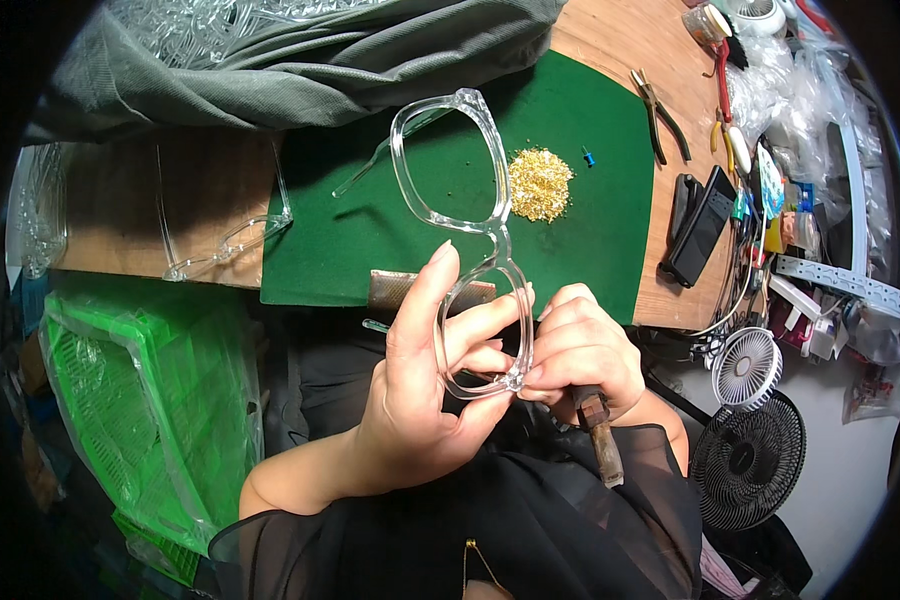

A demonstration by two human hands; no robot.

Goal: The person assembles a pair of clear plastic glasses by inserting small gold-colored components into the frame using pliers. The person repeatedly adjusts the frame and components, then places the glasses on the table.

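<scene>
My left hand point(410, 370) grips a clear plastic eyeglass frame point(500, 236) by its lower lens rim. The frame stands tilted above the green mat point(330, 250), with one temple arm folded out behind the upper rim. At the frame's lower hinge corner, the fingertips of my right hand point(588, 345) meet the plastic. That hand is closed round a tool with a worn brown handle point(598, 440); its working end is hidden by my fingers. Beyond the frame lies a heap of tiny gold-coloured pieces point(540, 185), with a small blue pin-like piece point(588, 157) beside it.
Pliers point(658, 115) and a black phone point(700, 228) lie to the right. Clear glasses point(232, 238) rest at left, below a grey cloth point(300, 90). A metal block point(390, 290) sits on the near edge. Green crates point(140, 370) and fans point(747, 368) flank me.
</scene>
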